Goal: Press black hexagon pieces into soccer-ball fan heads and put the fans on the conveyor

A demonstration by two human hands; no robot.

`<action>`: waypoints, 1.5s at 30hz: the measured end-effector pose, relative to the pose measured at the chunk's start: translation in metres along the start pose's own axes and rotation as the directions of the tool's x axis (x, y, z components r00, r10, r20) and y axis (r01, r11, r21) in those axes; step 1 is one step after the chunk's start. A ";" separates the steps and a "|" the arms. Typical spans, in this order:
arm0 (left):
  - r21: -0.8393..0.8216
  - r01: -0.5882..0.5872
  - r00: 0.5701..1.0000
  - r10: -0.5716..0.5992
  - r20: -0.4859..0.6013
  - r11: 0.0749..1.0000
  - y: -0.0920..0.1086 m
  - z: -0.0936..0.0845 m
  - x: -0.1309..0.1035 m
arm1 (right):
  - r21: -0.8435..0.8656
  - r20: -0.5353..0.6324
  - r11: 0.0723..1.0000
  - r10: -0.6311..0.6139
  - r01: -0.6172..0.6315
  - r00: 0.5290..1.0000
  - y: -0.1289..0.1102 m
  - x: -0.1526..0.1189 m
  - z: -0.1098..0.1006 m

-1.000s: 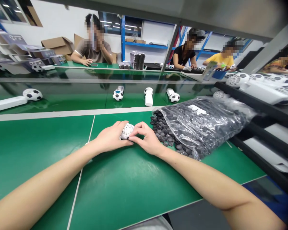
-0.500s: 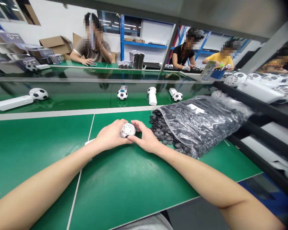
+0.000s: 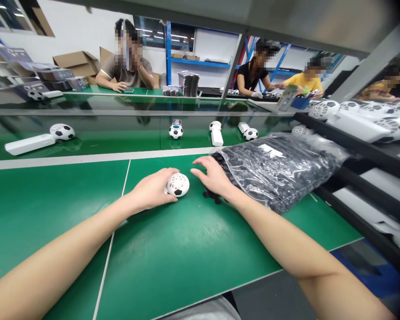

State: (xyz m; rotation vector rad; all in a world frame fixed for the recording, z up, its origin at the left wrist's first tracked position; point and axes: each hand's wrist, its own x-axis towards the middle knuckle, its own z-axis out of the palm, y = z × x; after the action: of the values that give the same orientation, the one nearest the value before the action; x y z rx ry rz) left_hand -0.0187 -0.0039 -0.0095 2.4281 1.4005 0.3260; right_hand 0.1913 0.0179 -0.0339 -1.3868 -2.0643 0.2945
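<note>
A white ball with a black-patch football pattern and a lattice top (image 3: 178, 184) is held in my left hand (image 3: 153, 188), whose thumb and fingers wrap its left side. Right of the ball, apart from it, my right hand (image 3: 212, 176) has its thumb and fingers spread with nothing visible between them. It hovers by the left end of a clear plastic bag (image 3: 280, 166) full of small black pieces. Some black pieces (image 3: 216, 195) lie loose on the green table (image 3: 173, 258), partly hidden behind my right hand and wrist.
Beyond the table's white edge strip (image 3: 70, 159), several football-headed white devices (image 3: 216, 133) lie on a green belt (image 3: 126, 133). A black rack (image 3: 363, 146) with more white devices stands at the right. Several people sit across the line, near boxes (image 3: 76, 63).
My right hand has let go of the ball and moved right to the black pieces. The ball has turned slightly in my left hand. The devices on the belt have shifted right.
</note>
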 end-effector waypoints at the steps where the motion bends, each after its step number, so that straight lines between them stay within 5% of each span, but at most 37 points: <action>1: 0.019 -0.022 1.000 0.022 0.004 1.000 -0.002 -0.001 0.000 | -0.162 -0.022 0.986 0.034 -0.037 0.999 0.007 0.002 -0.003; 5: 0.152 -0.126 0.992 0.128 -0.001 0.980 -0.005 -0.007 0.001 | -0.496 0.057 0.863 0.138 -0.092 0.989 0.020 0.005 -0.009; 13: 0.188 -0.127 0.986 0.144 -0.080 0.974 -0.016 -0.003 0.006 | -0.489 0.150 0.872 0.103 -0.017 0.983 0.013 0.003 -0.011; 23: 0.102 -0.169 0.979 0.179 -0.099 0.980 -0.024 0.001 0.008 | 0.025 0.176 0.999 -0.025 0.021 0.984 -0.007 -0.003 -0.011; 30: 0.110 -0.189 0.975 0.199 -0.094 0.976 -0.021 0.002 0.008 | 0.094 0.023 0.967 -0.242 0.239 0.970 -0.013 -0.008 -0.009; 45: 0.039 -0.167 0.984 0.169 -0.055 0.985 -0.006 0.003 0.005 | 0.371 0.083 0.915 -0.200 0.156 0.976 -0.032 -0.019 -0.012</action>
State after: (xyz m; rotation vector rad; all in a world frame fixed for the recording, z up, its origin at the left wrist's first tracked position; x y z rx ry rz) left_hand -0.0198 0.0028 -0.0145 2.5903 1.2360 0.4186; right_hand 0.1789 -0.0142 -0.0154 -0.9710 -2.0840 0.6587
